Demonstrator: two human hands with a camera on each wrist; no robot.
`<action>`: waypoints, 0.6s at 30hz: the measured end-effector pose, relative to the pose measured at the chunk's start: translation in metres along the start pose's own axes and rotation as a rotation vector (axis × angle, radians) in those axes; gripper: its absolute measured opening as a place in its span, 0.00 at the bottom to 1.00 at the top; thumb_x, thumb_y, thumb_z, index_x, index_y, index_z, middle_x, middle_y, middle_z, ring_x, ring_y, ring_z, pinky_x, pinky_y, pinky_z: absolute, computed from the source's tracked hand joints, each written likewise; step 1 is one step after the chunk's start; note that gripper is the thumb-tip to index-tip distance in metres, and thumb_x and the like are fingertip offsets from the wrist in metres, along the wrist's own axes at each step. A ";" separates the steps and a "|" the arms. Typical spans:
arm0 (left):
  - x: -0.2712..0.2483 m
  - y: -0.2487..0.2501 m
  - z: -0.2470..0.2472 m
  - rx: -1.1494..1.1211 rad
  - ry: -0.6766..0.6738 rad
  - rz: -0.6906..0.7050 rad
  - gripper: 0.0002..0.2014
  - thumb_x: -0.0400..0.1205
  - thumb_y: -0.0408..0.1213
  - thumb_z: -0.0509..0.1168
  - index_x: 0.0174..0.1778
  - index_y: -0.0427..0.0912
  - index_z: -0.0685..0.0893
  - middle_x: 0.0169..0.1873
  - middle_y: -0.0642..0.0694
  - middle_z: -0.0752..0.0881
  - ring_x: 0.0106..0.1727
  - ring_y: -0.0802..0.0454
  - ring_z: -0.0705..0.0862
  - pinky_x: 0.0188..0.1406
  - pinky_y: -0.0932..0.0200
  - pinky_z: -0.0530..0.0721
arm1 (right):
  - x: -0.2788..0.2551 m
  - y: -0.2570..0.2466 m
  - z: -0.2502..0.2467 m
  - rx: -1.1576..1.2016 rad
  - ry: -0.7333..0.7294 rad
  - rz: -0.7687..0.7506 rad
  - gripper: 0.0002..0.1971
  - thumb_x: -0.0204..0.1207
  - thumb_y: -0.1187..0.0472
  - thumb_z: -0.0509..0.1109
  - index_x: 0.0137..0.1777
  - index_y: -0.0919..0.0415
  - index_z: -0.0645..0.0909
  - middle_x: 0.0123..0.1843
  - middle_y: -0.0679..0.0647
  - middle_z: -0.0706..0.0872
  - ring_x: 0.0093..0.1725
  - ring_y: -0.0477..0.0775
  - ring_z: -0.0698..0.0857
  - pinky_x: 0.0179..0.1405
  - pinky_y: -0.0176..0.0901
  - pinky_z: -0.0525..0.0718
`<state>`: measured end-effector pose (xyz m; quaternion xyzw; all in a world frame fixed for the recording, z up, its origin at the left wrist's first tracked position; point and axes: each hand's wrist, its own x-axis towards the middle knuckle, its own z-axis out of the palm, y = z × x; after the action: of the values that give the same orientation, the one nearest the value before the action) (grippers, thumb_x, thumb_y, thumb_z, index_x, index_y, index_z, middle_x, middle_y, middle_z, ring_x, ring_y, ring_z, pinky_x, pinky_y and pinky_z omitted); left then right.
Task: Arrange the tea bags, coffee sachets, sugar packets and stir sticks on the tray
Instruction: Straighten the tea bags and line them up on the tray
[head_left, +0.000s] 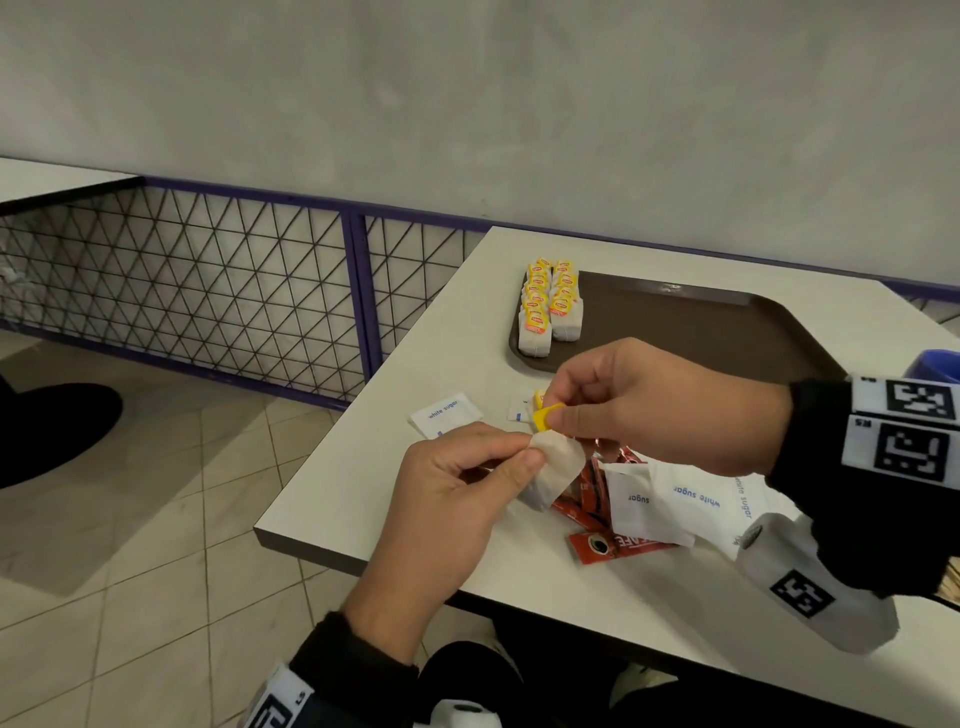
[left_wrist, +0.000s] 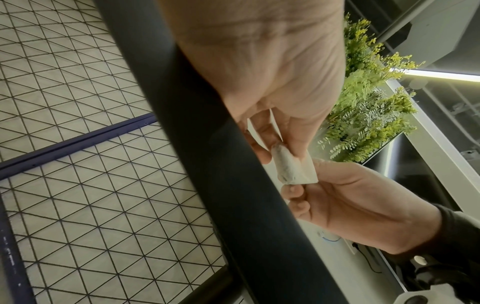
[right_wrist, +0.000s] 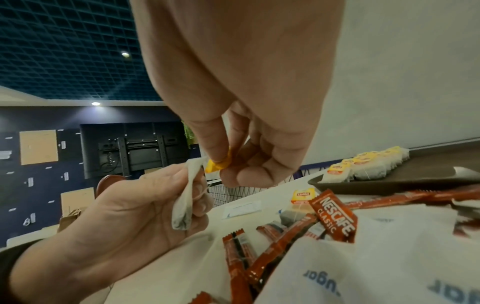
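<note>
My left hand (head_left: 498, 467) pinches a white tea bag (head_left: 553, 475) above the table's near left part; the same tea bag (left_wrist: 294, 167) (right_wrist: 185, 202) shows in both wrist views. My right hand (head_left: 556, 415) pinches its yellow tag (head_left: 545, 418) (right_wrist: 219, 163) just above the bag. Two rows of tea bags (head_left: 550, 306) with yellow tags lie at the left end of the brown tray (head_left: 701, 322). Red coffee sachets (head_left: 587, 493) and white sugar packets (head_left: 691, 499) lie in a loose heap under my hands. Another tea bag (right_wrist: 302, 195) lies on the table near the tray.
Two sugar packets (head_left: 445, 413) lie apart on the white table (head_left: 363, 499), left of the heap. A blue object (head_left: 935, 364) sits at the right edge. A purple wire-mesh railing (head_left: 234, 280) runs along the table's left side, above a tiled floor.
</note>
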<state>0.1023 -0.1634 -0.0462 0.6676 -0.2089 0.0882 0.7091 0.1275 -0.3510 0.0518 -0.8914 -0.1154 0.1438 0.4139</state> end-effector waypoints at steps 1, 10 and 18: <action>0.000 0.000 0.000 -0.003 -0.002 0.004 0.08 0.75 0.39 0.73 0.48 0.47 0.94 0.44 0.49 0.94 0.48 0.54 0.90 0.51 0.62 0.87 | -0.001 0.000 0.000 -0.044 -0.009 -0.025 0.04 0.82 0.60 0.74 0.49 0.59 0.88 0.34 0.51 0.89 0.29 0.46 0.83 0.33 0.40 0.82; 0.002 0.003 -0.001 -0.150 0.076 -0.104 0.06 0.71 0.38 0.75 0.40 0.50 0.96 0.39 0.46 0.93 0.44 0.58 0.89 0.49 0.63 0.87 | -0.008 -0.006 -0.007 -0.044 -0.054 -0.136 0.04 0.85 0.62 0.70 0.49 0.61 0.84 0.32 0.49 0.88 0.31 0.47 0.85 0.31 0.39 0.81; 0.001 -0.001 -0.001 0.003 -0.013 -0.110 0.07 0.81 0.28 0.73 0.41 0.43 0.92 0.38 0.41 0.91 0.42 0.46 0.88 0.46 0.53 0.87 | -0.006 -0.003 0.003 0.270 0.018 0.041 0.05 0.81 0.65 0.75 0.44 0.63 0.90 0.33 0.57 0.84 0.34 0.53 0.78 0.32 0.41 0.76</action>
<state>0.1033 -0.1628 -0.0465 0.6798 -0.1765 0.0449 0.7104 0.1203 -0.3496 0.0531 -0.8310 -0.0728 0.1584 0.5283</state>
